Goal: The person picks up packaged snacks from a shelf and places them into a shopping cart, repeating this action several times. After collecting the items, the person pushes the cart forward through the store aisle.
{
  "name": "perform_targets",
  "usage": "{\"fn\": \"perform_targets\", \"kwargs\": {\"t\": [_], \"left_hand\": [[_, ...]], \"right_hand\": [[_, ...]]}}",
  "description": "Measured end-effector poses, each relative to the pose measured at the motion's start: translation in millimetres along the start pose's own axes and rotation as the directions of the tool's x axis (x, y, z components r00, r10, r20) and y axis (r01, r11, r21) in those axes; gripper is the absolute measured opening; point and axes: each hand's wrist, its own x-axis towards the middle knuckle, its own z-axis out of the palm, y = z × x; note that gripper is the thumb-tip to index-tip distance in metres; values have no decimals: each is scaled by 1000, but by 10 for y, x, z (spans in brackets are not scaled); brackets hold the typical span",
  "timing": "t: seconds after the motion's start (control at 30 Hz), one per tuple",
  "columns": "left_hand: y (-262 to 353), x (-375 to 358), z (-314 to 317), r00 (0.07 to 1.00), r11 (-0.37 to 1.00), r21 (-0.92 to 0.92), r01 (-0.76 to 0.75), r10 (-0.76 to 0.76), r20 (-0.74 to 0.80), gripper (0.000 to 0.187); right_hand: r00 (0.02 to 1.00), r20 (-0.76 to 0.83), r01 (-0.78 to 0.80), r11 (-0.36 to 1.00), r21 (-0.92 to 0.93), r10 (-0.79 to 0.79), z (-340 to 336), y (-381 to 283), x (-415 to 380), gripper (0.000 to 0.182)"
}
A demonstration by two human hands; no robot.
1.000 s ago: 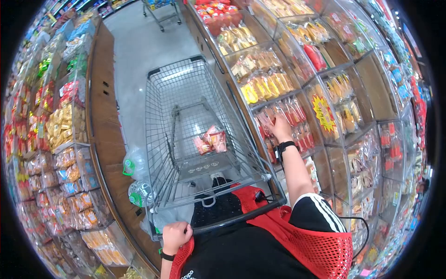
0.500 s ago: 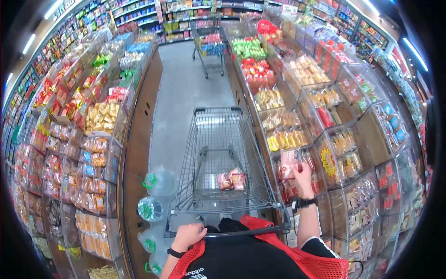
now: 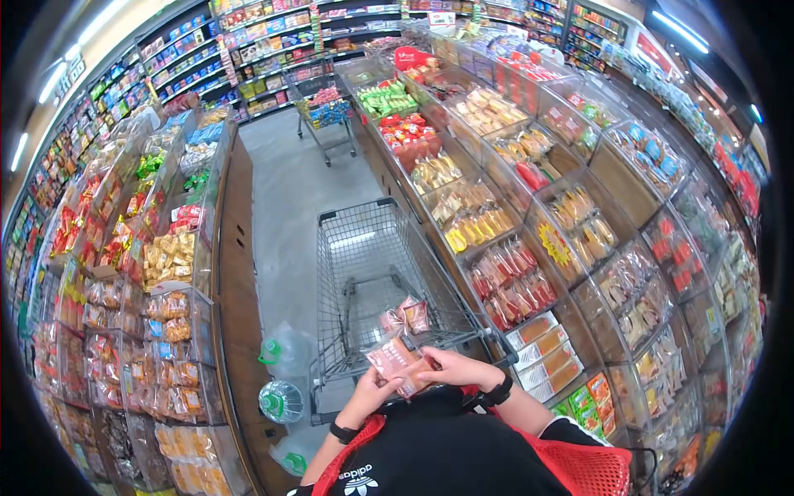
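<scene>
Over the near end of the shopping cart (image 3: 389,217), a pink packaged snack (image 3: 394,359) is held between both hands. My left hand (image 3: 372,392) grips its lower left side, fingers closed. My right hand (image 3: 451,366) is closed on its right side. Two more pink packets (image 3: 413,314) lie in the cart, just beyond the held one. To the right, a clear bin holds similar red and pink packets (image 3: 517,289).
Clear bins of wrapped snacks line both sides of the aisle (image 3: 289,165). Another cart (image 3: 327,116) with goods stands farther ahead. Large bottles with green caps (image 3: 281,402) stand left of the near cart. Stocked shelves (image 3: 269,50) cross the back.
My right hand has come from the right-hand bin to above the cart with a pink packet. My left hand has left the cart handle and now holds the packet too. The view has turned right.
</scene>
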Motion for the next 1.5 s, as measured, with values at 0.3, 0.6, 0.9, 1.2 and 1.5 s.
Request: {"fn": "perform_targets", "kwargs": {"t": [0.3,0.6,0.9,1.2,1.5], "left_hand": [[168,-245,1,989,957,281,-71,104,-107,39],[-253,-562,-367,957,183,980,75,263,-122,24],[-235,-459,-366,942,207,966,153,266,-206,27],[-186,-401,-428,959,225,962,155,198,-201,24],[-172,-390,-449,949,211,972,104,270,-160,21]], "right_hand": [[999,-27,35,979,200,-30,128,25,18,28],[897,-416,-54,972,228,147,-1102,914,873,33],[767,264,-641,700,315,584,-834,2836,2503,28],[627,-55,-700,531,-477,777,-396,3576,2471,25],[856,77,-505,858,-93,512,-1246,2760,2621,24]]}}
